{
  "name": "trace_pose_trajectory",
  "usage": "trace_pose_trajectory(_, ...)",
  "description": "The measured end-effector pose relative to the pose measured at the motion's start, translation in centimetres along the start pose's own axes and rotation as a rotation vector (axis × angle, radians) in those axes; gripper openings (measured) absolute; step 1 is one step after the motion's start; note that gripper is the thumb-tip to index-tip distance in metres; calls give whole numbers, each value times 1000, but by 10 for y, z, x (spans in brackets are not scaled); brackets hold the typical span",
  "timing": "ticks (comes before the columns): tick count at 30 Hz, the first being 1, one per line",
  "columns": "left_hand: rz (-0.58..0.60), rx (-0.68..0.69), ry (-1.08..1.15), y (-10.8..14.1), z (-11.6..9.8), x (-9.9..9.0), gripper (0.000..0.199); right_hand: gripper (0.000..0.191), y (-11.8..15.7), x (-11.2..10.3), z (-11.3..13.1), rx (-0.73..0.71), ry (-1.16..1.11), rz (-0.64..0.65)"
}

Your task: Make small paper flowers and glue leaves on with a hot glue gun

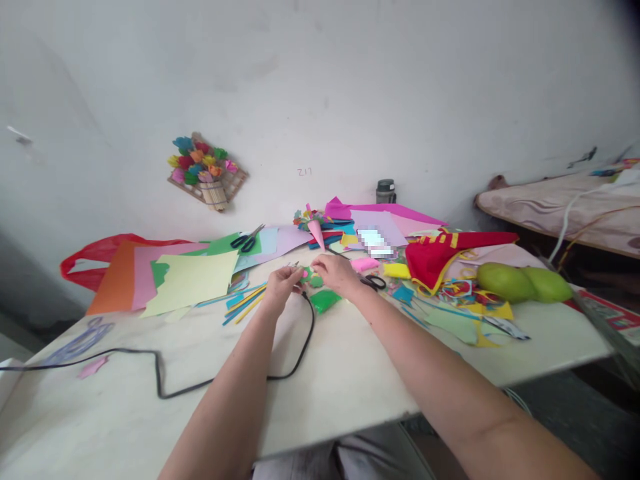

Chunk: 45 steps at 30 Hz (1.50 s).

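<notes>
Near the middle of the table my left hand (285,285) is closed in a pinch, with a small green and pink paper piece (313,279) at its fingertips. My right hand (334,272) is just beside it, fingers pinched together; what they hold is too small to make out. A black cord (311,327) runs up to the left hand, and its end is hidden there. Just below the hands lies a bright green packet (326,301). Blue and yellow paper sticks (245,307) rest left of the left hand. Black-handled scissors (374,283) lie right of the right hand.
Coloured paper sheets (195,283) and a second pair of scissors (246,241) lie at back left. A pink paper cone with flowers (316,230) stands behind the hands. Rightward are red cloth (435,263), paper scraps and a green fruit-like object (523,283). A bottle (385,192) stands by the wall.
</notes>
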State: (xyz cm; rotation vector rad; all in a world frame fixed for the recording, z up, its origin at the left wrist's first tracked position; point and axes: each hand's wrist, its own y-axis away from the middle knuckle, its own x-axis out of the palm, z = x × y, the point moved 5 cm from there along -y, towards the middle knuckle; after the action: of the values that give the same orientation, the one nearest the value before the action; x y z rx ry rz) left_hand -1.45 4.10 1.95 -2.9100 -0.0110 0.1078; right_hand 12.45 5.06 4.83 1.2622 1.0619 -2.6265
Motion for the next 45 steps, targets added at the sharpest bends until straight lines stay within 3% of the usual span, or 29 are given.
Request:
trace_pose_trajectory(4, -23, 51, -46, 0, -2, 0, 27, 18, -1, 10, -11, 184, -304, 75)
trace_pose_trajectory(10, -37, 84, -113, -2, -1, 1, 29, 16, 0, 25, -16, 275, -582, 141)
trace_pose_trajectory(23, -55, 177, -303, 1, -4, 9, 23, 10, 3, 25, -23, 410, -584, 81)
trace_pose_trajectory(28, -67, 122, -165, 0, -3, 6, 26, 11, 1, 27, -31, 429, -562, 53)
trace_pose_trajectory(33, -41, 32, -10, 0, 0, 3, 30, 14, -2, 12, -24, 313, -435, -28)
trace_pose_trajectory(38, -17, 8, 13, 1, 1, 1, 30, 15, 0, -5, -1, -9, -181, -125)
trace_pose_trajectory(42, 2, 1, 25, 2, -1, 2, 31, 18, 4, -2, 12, -282, 24, -79)
trace_pose_trajectory(45, 12, -7, 35, 2, 0, 2, 31, 22, 5, 1, 15, -374, 157, -40)
